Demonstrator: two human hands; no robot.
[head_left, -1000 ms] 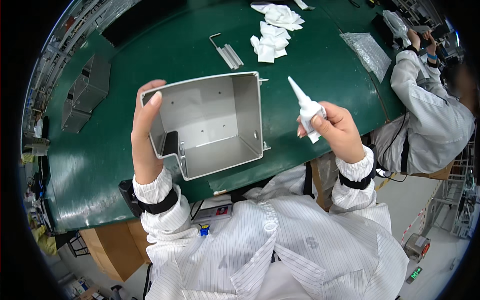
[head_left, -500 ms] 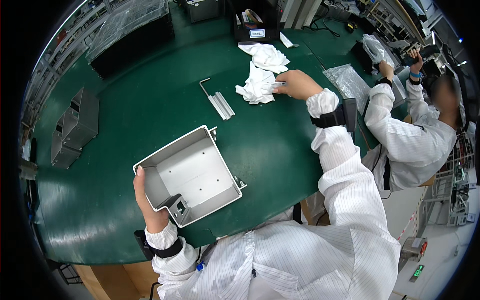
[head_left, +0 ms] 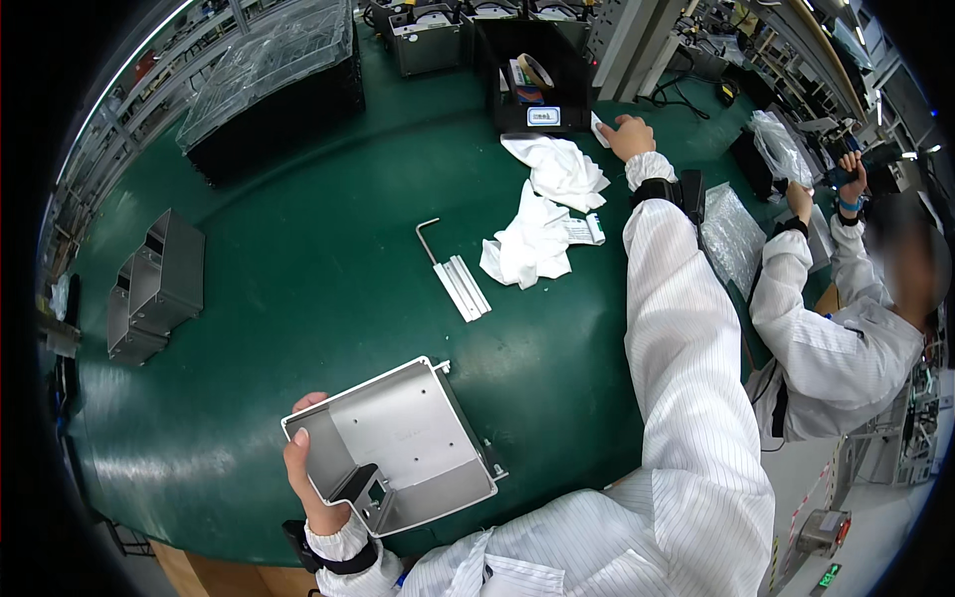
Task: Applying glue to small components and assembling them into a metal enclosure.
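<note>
My left hand [head_left: 310, 468] grips the left wall of an open grey metal box [head_left: 438, 418], thumb on the near side and fingertips behind the rim. The box is tilted, its open side facing up, with a small bracket in its near corner. My right hand [head_left: 631, 137] stretches far forward, its curled fingers at a small white flat piece [head_left: 599, 129] beside the black bin. A small labelled white tube [head_left: 588, 230] lies against a crumpled white cloth [head_left: 527, 244]. Another white cloth [head_left: 559, 171] lies behind. Left of them are a hex key [head_left: 426, 237] and a ridged metal block [head_left: 463, 289].
Two grey metal housings [head_left: 159, 279] stand at the left. A black crate with clear plastic [head_left: 274, 90] and a black bin [head_left: 537, 80] holding tape rolls are at the back. Bubble wrap [head_left: 731, 239] lies at the right, where a co-worker [head_left: 846, 328] handles something.
My right hand has let go of the small tube beside the cloth and moved forward to the white piece near the bin. My left hand still holds the box, now lower in view.
</note>
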